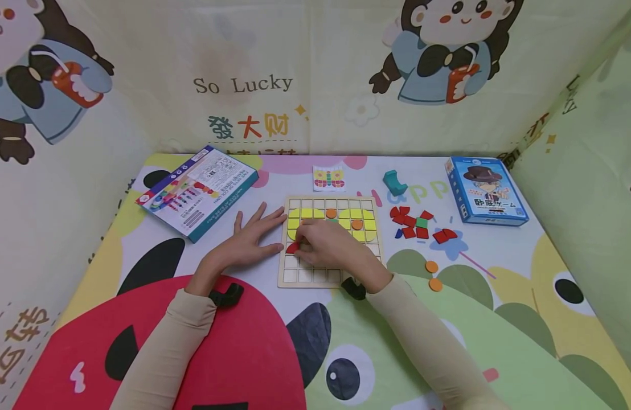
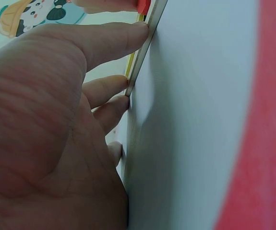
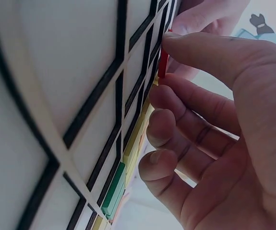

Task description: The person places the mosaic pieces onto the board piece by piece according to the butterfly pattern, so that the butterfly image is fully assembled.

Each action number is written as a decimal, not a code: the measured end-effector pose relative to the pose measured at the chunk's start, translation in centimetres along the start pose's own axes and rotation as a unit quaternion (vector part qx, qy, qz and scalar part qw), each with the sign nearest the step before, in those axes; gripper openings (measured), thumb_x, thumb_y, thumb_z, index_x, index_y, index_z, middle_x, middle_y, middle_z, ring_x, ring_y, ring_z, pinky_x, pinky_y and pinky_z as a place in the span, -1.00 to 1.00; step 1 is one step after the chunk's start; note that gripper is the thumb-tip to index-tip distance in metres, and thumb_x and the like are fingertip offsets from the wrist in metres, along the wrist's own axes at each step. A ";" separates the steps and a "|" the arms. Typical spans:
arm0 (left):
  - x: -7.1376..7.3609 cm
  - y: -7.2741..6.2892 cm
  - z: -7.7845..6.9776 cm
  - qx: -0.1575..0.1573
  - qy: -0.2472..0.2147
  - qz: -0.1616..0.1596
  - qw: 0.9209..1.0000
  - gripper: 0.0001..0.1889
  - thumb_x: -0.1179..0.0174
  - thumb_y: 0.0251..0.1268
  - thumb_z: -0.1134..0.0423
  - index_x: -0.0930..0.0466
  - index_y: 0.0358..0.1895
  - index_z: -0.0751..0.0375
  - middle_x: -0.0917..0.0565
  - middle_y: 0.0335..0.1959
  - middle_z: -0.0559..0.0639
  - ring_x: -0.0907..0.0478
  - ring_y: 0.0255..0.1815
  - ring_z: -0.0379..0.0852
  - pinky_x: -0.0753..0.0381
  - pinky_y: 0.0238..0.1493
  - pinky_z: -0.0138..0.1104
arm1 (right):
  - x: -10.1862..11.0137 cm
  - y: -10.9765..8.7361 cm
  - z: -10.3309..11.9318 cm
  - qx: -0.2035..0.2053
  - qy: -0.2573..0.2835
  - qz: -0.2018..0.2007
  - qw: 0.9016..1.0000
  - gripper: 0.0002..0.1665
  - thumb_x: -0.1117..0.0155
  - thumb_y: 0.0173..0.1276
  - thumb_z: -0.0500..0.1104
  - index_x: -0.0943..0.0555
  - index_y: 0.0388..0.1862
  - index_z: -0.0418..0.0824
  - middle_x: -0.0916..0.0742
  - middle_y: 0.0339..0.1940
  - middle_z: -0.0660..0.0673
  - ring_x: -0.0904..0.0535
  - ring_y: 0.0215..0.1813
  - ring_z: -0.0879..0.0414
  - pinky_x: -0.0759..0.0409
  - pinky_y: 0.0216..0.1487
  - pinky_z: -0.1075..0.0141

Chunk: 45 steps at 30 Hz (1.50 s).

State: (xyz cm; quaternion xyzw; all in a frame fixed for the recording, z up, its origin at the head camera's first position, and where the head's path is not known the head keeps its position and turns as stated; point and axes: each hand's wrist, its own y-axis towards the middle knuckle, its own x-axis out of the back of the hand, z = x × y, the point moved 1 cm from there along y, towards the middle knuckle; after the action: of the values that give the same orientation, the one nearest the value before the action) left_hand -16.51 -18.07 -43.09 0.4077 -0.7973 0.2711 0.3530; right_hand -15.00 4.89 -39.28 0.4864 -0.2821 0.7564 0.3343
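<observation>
My right hand (image 1: 327, 244) pinches a small red tile (image 3: 164, 61) between thumb and fingers, at the left side of a wooden grid board (image 1: 319, 284). In the head view the red tile (image 1: 292, 248) lies over a cell just below the yellow tiles (image 1: 369, 224). My left hand (image 1: 251, 239) is spread, its thumb and fingertips touching the board's left edge. Orange round tiles (image 1: 356, 225) sit among the yellow ones. A green tile (image 3: 114, 190) lies in the grid in the right wrist view. Part of the upper rows is hidden behind my right hand.
Behind the board lies a butterfly pattern card (image 1: 328, 179). Loose red tiles (image 1: 408, 222), a green square (image 1: 421, 222) and two orange discs (image 1: 435, 284) lie to the right. A teal curved piece (image 1: 394, 183) and a blue box (image 1: 487, 193) stand behind; another box (image 1: 203, 191) lies left.
</observation>
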 end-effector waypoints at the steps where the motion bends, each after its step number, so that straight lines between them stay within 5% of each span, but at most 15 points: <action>1: 0.0 0.0 0.0 0.001 0.001 0.000 1.000 -0.16 -0.27 0.45 -0.09 -0.15 0.72 -0.07 -0.04 0.80 -0.03 0.43 0.84 0.21 0.70 0.58 0.43 | 0.0 0.0 0.0 0.002 0.000 0.000 1.000 -0.64 -0.49 0.41 0.06 -0.76 0.04 -0.11 -0.73 -0.12 0.03 -0.60 -0.21 0.19 -0.65 -0.11 0.37; 19: 0.2 -0.1 0.0 0.004 0.004 -0.001 1.000 -0.16 -0.27 0.45 -0.08 -0.15 0.71 -0.07 -0.04 0.80 -0.02 0.41 0.83 0.24 0.70 0.57 0.45 | -0.1 -0.1 -0.1 0.015 -0.009 -0.009 1.000 -0.69 -0.47 0.43 0.02 -0.78 0.03 -0.11 -0.73 -0.14 0.01 -0.59 -0.22 0.18 -0.65 -0.11 0.35; 26: 0.1 -0.1 -0.2 0.009 0.008 0.001 1.000 -0.16 -0.27 0.46 -0.09 -0.14 0.72 -0.08 -0.03 0.80 -0.03 0.42 0.83 0.23 0.70 0.58 0.43 | 0.9 -1.5 -1.0 -0.019 -0.009 -0.003 1.000 -0.67 -0.45 0.44 0.02 -0.77 0.10 -0.07 -0.78 -0.02 -0.01 -0.63 -0.13 0.15 -0.72 -0.04 0.28; 35: 0.0 -0.1 -0.3 0.010 0.008 -0.001 1.000 -0.14 -0.29 0.43 -0.08 -0.13 0.72 -0.08 -0.04 0.80 -0.04 0.42 0.84 0.21 0.70 0.59 0.41 | 3.5 -6.3 -5.8 -0.074 -0.009 -0.045 0.996 -0.60 -0.55 0.35 -0.01 -0.77 0.11 -0.11 -0.80 0.00 -0.08 -0.70 0.02 0.04 -0.80 0.05 0.18; 41: -0.1 0.0 -0.2 0.012 0.012 0.000 1.000 -0.12 -0.30 0.42 -0.10 -0.12 0.72 -0.12 -0.04 0.80 -0.06 0.41 0.84 0.19 0.69 0.60 0.40 | 4.8 -10.0 -10.3 -0.096 -0.013 -0.066 0.993 -0.65 -0.50 0.39 -0.15 -0.76 0.11 -0.21 -0.78 -0.02 -0.16 -0.65 -0.12 0.00 -0.77 -0.10 0.16; 45: -0.1 0.0 -0.2 0.015 0.015 -0.001 1.000 -0.12 -0.30 0.42 -0.11 -0.11 0.73 -0.12 -0.04 0.80 -0.06 0.41 0.84 0.18 0.69 0.61 0.40 | 5.1 -11.8 -12.7 -0.119 -0.021 -0.061 0.991 -0.64 -0.47 0.39 -0.20 -0.74 0.14 -0.26 -0.76 0.04 -0.24 -0.66 -0.04 -0.08 -0.79 0.03 0.02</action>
State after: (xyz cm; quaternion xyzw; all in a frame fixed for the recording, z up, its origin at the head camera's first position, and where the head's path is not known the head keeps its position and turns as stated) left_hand -16.41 -17.91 -43.03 0.4097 -0.7876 0.2886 0.3586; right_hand -14.26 22.88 -38.04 0.4750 -0.3466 0.6857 0.4290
